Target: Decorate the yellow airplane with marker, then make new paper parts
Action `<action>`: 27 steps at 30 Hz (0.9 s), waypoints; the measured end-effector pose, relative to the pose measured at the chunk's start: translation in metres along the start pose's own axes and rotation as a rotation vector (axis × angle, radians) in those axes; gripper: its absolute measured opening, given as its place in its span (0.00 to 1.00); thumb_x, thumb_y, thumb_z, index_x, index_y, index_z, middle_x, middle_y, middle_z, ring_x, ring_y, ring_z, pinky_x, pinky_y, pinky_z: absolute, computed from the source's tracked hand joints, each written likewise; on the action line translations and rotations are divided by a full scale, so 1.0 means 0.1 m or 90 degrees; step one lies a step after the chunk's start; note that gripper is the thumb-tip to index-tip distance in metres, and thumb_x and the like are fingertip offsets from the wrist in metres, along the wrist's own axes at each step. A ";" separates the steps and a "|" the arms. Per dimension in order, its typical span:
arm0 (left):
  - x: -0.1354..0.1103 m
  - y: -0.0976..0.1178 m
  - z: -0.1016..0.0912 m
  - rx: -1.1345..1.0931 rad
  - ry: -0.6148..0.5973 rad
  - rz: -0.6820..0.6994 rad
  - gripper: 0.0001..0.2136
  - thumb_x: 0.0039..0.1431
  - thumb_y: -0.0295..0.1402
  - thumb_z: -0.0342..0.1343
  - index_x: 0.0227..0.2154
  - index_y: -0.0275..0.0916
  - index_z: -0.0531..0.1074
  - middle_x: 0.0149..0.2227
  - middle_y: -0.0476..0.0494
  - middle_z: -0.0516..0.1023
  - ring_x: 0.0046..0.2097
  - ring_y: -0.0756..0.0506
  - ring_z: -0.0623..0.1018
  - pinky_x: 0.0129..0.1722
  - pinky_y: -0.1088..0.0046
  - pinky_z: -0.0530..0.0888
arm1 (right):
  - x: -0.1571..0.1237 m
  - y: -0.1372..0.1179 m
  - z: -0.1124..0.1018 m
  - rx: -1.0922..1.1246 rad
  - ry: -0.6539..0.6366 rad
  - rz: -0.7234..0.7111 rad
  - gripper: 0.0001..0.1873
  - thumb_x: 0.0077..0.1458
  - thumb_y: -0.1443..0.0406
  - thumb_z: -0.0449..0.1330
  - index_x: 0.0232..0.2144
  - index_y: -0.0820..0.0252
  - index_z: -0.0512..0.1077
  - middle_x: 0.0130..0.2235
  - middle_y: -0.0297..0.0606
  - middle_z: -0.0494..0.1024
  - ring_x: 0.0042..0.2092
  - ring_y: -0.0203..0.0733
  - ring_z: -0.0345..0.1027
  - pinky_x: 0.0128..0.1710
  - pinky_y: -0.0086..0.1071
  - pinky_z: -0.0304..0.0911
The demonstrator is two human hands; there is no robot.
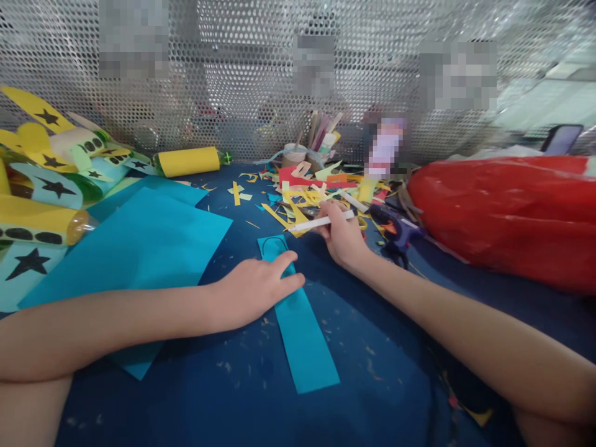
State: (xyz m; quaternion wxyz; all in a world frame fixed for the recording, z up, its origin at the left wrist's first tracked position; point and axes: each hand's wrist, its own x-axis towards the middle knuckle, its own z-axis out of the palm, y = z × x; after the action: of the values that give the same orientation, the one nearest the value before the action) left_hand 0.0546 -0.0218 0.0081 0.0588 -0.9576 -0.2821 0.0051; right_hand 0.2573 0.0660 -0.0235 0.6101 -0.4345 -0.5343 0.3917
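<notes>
A long blue paper strip (pixel 307 341) lies flat on the dark blue tabletop, a curved black line drawn at its far end. My left hand (pixel 261 282) rests across the strip's upper part, its fingers spread and pressing the paper down. Just past the strip's far end, my right hand (pixel 342 233) holds a white marker pen (pixel 321 221) whose tip points left. Its knuckles touch the edge of a heap of cut paper scraps (pixel 298 192). Beneath that hand shows part of a metal tool whose kind I cannot make out.
Large blue paper sheets (pixel 162 236) lie at left, beside bottle planes (pixel 79 155) covered in coloured paper. A yellow-wrapped bottle (pixel 189 161) stands farther back. At right are a dark glue gun (pixel 395 226) and a large red plastic bag (pixel 503 211). Perforated metal (pixel 233 81) closes off the back.
</notes>
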 end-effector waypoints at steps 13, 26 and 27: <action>0.16 -0.38 -0.26 -0.524 0.223 -0.196 0.01 0.61 0.29 0.53 0.34 0.38 0.66 0.32 0.50 0.75 0.33 0.51 0.74 0.33 0.76 0.68 | 0.00 -0.01 0.01 0.021 -0.010 0.000 0.18 0.55 0.46 0.58 0.35 0.51 0.62 0.26 0.29 0.66 0.22 0.32 0.53 0.21 0.29 0.53; 0.19 -0.31 -0.18 -0.670 -0.133 -0.217 0.17 0.64 0.39 0.49 0.24 0.36 0.74 0.25 0.47 0.79 0.21 0.53 0.66 0.25 0.75 0.62 | -0.01 0.06 -0.03 -0.063 -0.067 0.047 0.10 0.56 0.57 0.59 0.38 0.51 0.65 0.23 0.26 0.60 0.23 0.34 0.54 0.21 0.28 0.52; 0.18 -0.30 -0.20 -0.654 -0.151 -0.195 0.18 0.64 0.41 0.49 0.24 0.37 0.74 0.24 0.47 0.79 0.22 0.52 0.67 0.25 0.75 0.63 | -0.02 0.06 -0.03 -0.064 -0.076 0.041 0.10 0.55 0.58 0.60 0.38 0.51 0.65 0.24 0.26 0.61 0.24 0.34 0.55 0.22 0.29 0.54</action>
State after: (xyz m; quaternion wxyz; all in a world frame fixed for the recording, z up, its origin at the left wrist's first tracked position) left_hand 0.0542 0.0105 0.0315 -0.4483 -0.8040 -0.3892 -0.0342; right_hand 0.2601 0.0656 -0.0296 0.5413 -0.4576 -0.5746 0.4092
